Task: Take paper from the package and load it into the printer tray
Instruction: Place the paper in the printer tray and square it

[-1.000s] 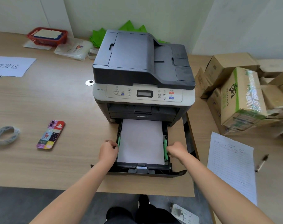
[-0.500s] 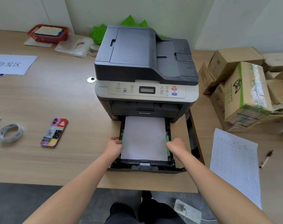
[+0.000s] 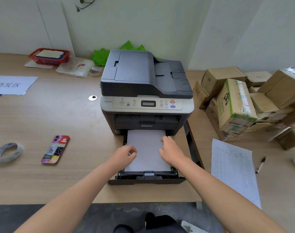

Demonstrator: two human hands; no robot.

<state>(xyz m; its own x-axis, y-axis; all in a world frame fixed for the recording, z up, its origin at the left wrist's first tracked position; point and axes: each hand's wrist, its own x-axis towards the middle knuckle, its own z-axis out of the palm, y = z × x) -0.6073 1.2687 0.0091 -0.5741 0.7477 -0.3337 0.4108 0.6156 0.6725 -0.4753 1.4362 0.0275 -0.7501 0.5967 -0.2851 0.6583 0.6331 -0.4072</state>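
A grey and black printer [image 3: 146, 88] stands on the wooden desk. Its black paper tray [image 3: 146, 179] is pulled out toward me. A stack of white paper [image 3: 145, 145] lies flat inside the tray. My left hand [image 3: 124, 154] rests on the left part of the stack with its fingers loosely curled. My right hand [image 3: 171, 151] lies on the right part with its fingers spread flat on the sheets. Neither hand holds anything. No paper package is recognisable in view.
A phone in a colourful case [image 3: 55, 149] and a tape roll [image 3: 7, 151] lie left of the tray. Cardboard boxes [image 3: 236, 105] are piled at the right, with a printed form [image 3: 234, 169] and a pen [image 3: 261, 164] before them. A red basket [image 3: 49, 56] sits far left.
Both hands have left the tray's side guides and moved inward onto the top of the paper stack. The camera view has shifted back a little.
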